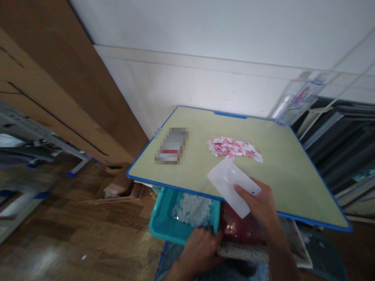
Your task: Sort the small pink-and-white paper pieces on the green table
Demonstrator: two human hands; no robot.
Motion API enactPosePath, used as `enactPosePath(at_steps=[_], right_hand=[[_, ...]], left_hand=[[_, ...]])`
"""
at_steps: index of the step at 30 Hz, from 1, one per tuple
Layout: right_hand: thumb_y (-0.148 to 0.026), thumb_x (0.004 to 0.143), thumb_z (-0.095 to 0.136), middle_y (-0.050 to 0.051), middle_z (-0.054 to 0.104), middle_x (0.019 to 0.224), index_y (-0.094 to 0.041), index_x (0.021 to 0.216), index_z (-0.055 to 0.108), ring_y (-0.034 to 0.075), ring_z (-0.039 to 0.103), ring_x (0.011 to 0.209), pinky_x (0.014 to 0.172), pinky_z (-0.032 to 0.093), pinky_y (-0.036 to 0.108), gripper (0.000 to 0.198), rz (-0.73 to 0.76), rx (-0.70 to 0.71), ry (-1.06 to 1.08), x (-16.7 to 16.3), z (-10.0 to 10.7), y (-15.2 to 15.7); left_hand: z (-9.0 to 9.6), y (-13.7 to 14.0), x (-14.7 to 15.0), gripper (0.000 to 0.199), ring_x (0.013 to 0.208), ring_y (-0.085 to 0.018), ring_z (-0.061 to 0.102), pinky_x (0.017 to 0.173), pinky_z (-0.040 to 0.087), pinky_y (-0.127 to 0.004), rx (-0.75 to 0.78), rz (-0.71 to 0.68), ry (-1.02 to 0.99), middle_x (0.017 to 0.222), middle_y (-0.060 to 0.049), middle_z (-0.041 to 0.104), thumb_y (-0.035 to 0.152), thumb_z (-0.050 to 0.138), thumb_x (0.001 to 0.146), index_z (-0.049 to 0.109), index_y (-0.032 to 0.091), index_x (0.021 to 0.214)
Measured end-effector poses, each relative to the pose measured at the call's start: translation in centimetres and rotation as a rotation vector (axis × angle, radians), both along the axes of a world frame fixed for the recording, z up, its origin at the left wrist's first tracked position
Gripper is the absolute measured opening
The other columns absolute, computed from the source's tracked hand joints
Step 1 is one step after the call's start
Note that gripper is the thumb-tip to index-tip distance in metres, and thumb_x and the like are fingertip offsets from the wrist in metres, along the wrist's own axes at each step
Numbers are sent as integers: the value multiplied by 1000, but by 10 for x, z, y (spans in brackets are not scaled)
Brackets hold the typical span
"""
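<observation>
A white plastic scraper [225,177] is in my right hand [260,201], thumb on its face and fingers behind it. Its far corner touches or nearly touches a pile of small pink and white pieces [231,147] on the pale yellow tabletop [281,171]. Below the table's front edge, my left hand [203,244] is closed at the near right corner of a teal basin [168,233], seemingly gripping its rim; part of the fingers is hidden. Small white pieces [191,208] lie inside the basin.
A pixelated phone-like object [172,145] lies on the table's left. By the back right corner stands a clear plastic bottle [301,103]. Something dark red and shiny [238,226] sits beside the basin under the table edge. Large cardboard [67,89] leans at the left.
</observation>
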State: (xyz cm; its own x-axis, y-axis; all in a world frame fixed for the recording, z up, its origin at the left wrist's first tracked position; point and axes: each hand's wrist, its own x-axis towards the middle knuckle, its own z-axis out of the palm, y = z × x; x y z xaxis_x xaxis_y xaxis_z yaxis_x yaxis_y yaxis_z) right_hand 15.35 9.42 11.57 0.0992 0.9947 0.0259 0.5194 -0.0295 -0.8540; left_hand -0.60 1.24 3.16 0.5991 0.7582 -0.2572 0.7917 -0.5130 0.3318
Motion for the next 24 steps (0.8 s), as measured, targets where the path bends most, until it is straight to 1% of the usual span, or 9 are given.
enactPosePath(at_steps=[4, 7, 10, 11, 15, 17, 19, 21, 24], right_hand=[[-33, 66, 58, 8, 66, 61, -20, 68, 63, 21, 58, 50, 40, 46, 28, 14, -39, -56, 89, 9, -9, 2], [-35, 61, 63, 9, 66, 60, -16, 71, 64, 23, 59, 50, 39, 46, 30, 22, -221, -70, 128, 41, -21, -4], [-34, 55, 68, 8, 66, 60, -8, 78, 64, 22, 60, 48, 38, 47, 29, 35, -403, -18, 162, 75, -30, -13], [-33, 55, 68, 8, 66, 61, -7, 79, 64, 22, 59, 49, 38, 47, 28, 35, -421, 19, 160, 83, -31, -15], [-33, 56, 68, 8, 67, 64, -8, 80, 65, 21, 59, 52, 39, 46, 27, 35, -453, 174, 141, 100, -18, -16], [-35, 56, 68, 7, 66, 62, -9, 78, 65, 20, 58, 50, 38, 45, 26, 34, -479, 233, 65, 103, -7, -12], [-36, 58, 66, 4, 63, 55, -10, 74, 66, 17, 55, 45, 35, 41, 24, 31, -424, 214, -91, 103, 2, -6], [-37, 63, 63, 3, 61, 51, -12, 73, 66, 16, 53, 42, 34, 40, 23, 28, -284, 172, -220, 102, 6, 1], [-37, 69, 57, 7, 67, 64, -12, 78, 67, 20, 61, 54, 46, 48, 28, 28, -69, 199, -213, 95, 7, 15]], left_hand=[[0, 0, -1, 34, 68, -27, 56, 59, 42, -35, -9, -11, 0, 78, -10, 60, 39, 51, 78, 49, 16, 103], [-2, 0, -1, 39, 71, -27, 55, 60, 42, -35, -10, -1, 3, 82, -10, 59, 40, 54, 75, 47, 17, 106], [-2, 0, -1, 37, 73, -27, 54, 62, 42, -35, -31, 7, 20, 82, -10, 59, 39, 54, 76, 48, 18, 105], [-2, 0, -1, 36, 73, -27, 54, 62, 41, -35, -42, 5, 24, 82, -10, 59, 39, 54, 76, 48, 17, 104], [2, 1, -1, 35, 75, -26, 54, 64, 41, -34, -70, -1, 24, 84, -9, 59, 36, 54, 76, 48, 17, 105], [3, 1, 0, 33, 76, -26, 54, 64, 40, -33, -79, 5, 33, 84, -9, 59, 36, 53, 77, 48, 18, 104], [3, 1, 0, 31, 76, -25, 54, 64, 40, -33, -84, 17, 36, 83, -8, 59, 36, 52, 78, 49, 18, 102], [4, 1, 0, 30, 75, -26, 55, 63, 40, -33, -79, 19, 32, 83, -8, 59, 35, 52, 77, 49, 18, 102], [3, 1, 0, 31, 75, -26, 55, 63, 40, -33, -75, 12, 42, 83, -9, 60, 35, 53, 77, 49, 18, 102]])
